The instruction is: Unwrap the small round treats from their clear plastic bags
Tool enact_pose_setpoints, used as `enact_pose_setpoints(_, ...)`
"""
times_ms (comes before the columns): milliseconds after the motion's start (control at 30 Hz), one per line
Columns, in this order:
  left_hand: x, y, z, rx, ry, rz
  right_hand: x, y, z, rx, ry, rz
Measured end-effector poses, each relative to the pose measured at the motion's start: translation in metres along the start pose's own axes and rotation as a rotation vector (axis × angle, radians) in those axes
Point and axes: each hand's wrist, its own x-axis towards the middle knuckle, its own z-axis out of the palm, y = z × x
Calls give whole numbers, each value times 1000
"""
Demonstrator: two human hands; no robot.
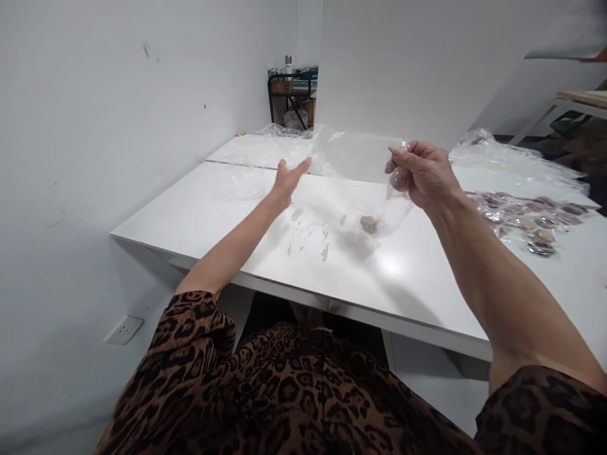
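My left hand [287,181] reaches over the table with its thumb spread away from the fingers. The thumb tip touches or nearly touches thin clear plastic film; the far fingers are partly hidden. My right hand [429,170] is closed, pinching the upper right part of a clear plastic bag [360,155]. Small pinkish-brown pieces [401,179] in clear wrap hang at its fingers. A brownish lump [368,224] shows at the bag's lower end, just above or on the table; I cannot tell which. More crumpled clear film [241,180] lies left of my left hand.
The white table [227,234] meets a wall on the left and has worn marks in the middle. Several wrapped pinkish and brown pieces [540,221] lie on the right, before a pile of clear plastic bags [512,158]. A black rack [290,85] stands behind the table.
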Motion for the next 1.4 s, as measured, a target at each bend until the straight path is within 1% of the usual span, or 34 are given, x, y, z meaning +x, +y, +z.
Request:
enact_pose_setpoints(33, -15, -3, 6, 79, -9, 52, 2, 0, 6, 3, 6, -7)
enact_pose_setpoints(67, -31, -5, 12, 157, -60, 97, 3, -1, 12, 7, 3, -8)
enact_pose_setpoints(133, -57, -9, 27, 276, -256, 132, 3, -4, 26, 13, -22, -1)
enact_pose_setpoints(167, -67, -12, 35, 322, -349, 131, 1, -7, 33, 17, -43, 2)
enact_pose_setpoints(200, -72, -15, 43, 360, -405, 130, 0, -9, 40, 21, -67, 3)
enact_pose_setpoints(233, -74, -18, 51, 391, -416, 136, -3, -12, 47, 24, -90, -1)
enact_pose_setpoints(267, -73, -21, 57, 414, -389, 147, -5, -14, 52, 27, -106, -7)
enact_pose_setpoints(333, -63, -25, 66, 412, -294, 149, -11, -13, 59, 34, -118, -23)
enact_pose_setpoints(400, -49, -26, 70, 330, -251, 92, -16, -4, 58, 48, -86, -40)
enact_pose_setpoints(500, -34, -16, 68, 164, -242, -16, -24, 28, 46, 55, 9, -11)
enact_pose_setpoints(600, -29, 0, 67, 88, -198, -55, -35, 66, 33, 1, 62, 125)
enact_pose_setpoints(633, -28, 5, 67, 81, -195, -64, -40, 77, 30, -31, 56, 173)
enact_pose_setpoints(700, -28, 14, 70, 78, -218, -80, -51, 93, 26, -116, -3, 233)
enact_pose_setpoints(800, -25, 23, 74, 57, -266, -61, -66, 108, 21, -251, -180, 251)
enact_pose_setpoints(867, -20, 29, 74, 12, -268, -21, -74, 116, 15, -326, -250, 275)
enact_pose_setpoints(933, -14, 33, 71, -39, -249, 26, -79, 122, 8, -382, -231, 319)
enact_pose_setpoints(1000, -9, 32, 69, -56, -242, 63, -81, 125, 3, -381, -147, 347)
enact_pose_setpoints(1067, -6, 26, 68, -27, -262, 66, -80, 123, 1, -329, -67, 301)
enact_pose_setpoints(1133, -6, 17, 70, 18, -299, 41, -78, 116, 4, -318, -66, 178)
enact_pose_setpoints(1200, -8, 8, 73, 48, -322, 19, -76, 109, 10, -374, -157, 44)
enact_pose_setpoints(1233, -9, 5, 75, 54, -325, 14, -75, 107, 14, -410, -220, 8)
enact_pose_setpoints(1300, -11, 4, 75, 49, -312, 4, -75, 107, 21, -472, -316, 8)
enact_pose_setpoints(1333, -11, 5, 74, 39, -298, -4, -77, 109, 23, -500, -338, 17)
enact_pose_setpoints(1400, -8, 10, 69, 4, -261, -14, -84, 116, 24, -554, -329, 10)
